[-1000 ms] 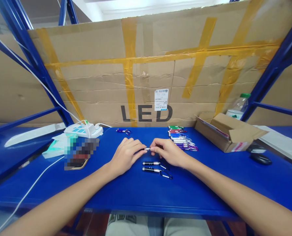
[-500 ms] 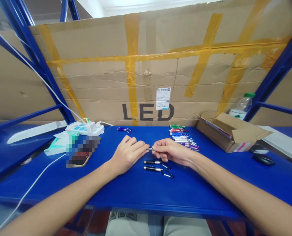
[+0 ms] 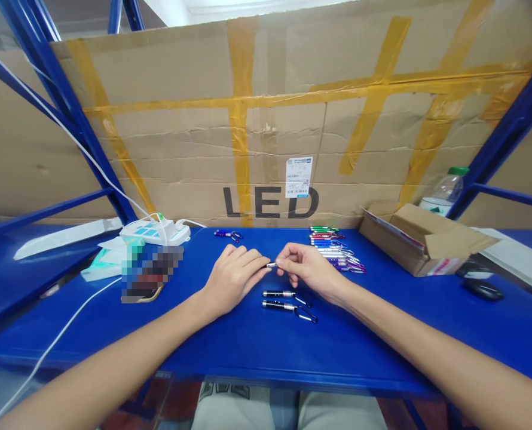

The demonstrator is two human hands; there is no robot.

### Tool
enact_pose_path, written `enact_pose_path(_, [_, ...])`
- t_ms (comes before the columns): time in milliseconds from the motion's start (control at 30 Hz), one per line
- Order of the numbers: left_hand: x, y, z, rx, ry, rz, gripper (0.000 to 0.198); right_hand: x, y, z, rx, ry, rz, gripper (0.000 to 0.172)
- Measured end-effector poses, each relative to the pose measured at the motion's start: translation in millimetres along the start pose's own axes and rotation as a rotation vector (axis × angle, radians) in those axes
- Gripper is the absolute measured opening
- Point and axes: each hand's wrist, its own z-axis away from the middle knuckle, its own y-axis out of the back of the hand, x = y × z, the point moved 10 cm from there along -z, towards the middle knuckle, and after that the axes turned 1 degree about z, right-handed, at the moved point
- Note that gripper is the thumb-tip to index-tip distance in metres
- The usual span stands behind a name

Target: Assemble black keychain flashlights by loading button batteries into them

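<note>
Two bare hands are meeting over the blue metal tabletop point(image 3: 257, 346), sharing one small silver-tipped keychain torch point(image 3: 271, 264). Left hand point(image 3: 232, 279) is pinching one end between its fingertips; right hand point(image 3: 305, 270) is gripping the other end, fingers curled around the body. Two black keychain torches with wire clips point(image 3: 288, 300) are lying just in front of the right hand. A row of coloured keychain torches point(image 3: 335, 248) is lying behind it, near an open brown cardboard box point(image 3: 421, 239). One purple keychain torch point(image 3: 227, 234) is lying apart, beside a white power strip point(image 3: 156, 232).
</note>
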Motion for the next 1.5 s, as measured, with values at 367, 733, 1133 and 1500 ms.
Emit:
enact_pose_path(367, [-15, -7.3, 4, -0.027, 0.140, 0.088, 0.023, -16, 0, 5, 0.025, 0.145, 0.383, 0.025])
enact_pose_path(733, [0, -1.7, 1, -0.002, -0.019, -0.057, 0.026, -10, -3, 8, -0.031, 0.110, 0.439, 0.024])
enact_pose_path(1133, [5, -0.3, 2, -0.012, -0.093, -0.122, 0.015, 4, -11, 6, -0.104, -0.087, 0.076, 0.050])
enact_pose_path(1500, [13, 9.7, -2, 0.040, -0.119, -0.061, 0.013, 22, -23, 13, -0.268, -0.364, -0.356, 0.051])
